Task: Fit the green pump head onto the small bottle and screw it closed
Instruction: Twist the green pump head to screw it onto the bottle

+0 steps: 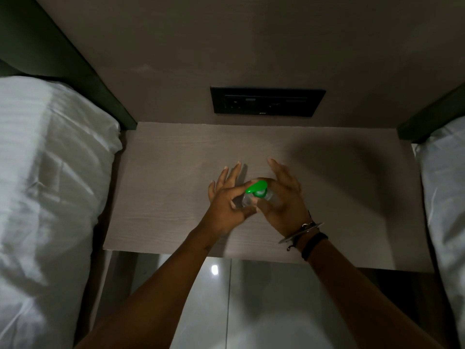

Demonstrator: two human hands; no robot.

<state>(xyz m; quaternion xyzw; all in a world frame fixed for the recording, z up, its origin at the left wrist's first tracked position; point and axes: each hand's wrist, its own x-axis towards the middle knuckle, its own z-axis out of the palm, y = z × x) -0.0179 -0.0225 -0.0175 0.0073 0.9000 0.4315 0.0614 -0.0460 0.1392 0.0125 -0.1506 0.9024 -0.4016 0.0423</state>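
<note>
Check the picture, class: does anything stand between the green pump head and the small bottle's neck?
Nothing visible does. The green pump head already sits atop the small bottle, held between the left hand and right hand.

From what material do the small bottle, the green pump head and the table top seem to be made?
Small bottle: probably clear plastic, since the fingers show through it; glass is not excluded.
Green pump head: likely moulded plastic, smooth and slightly glossy, with a bright, even colour.
Table top: wood or wood-look laminate, matt grey-brown, with fine grain lines running across it.
</note>
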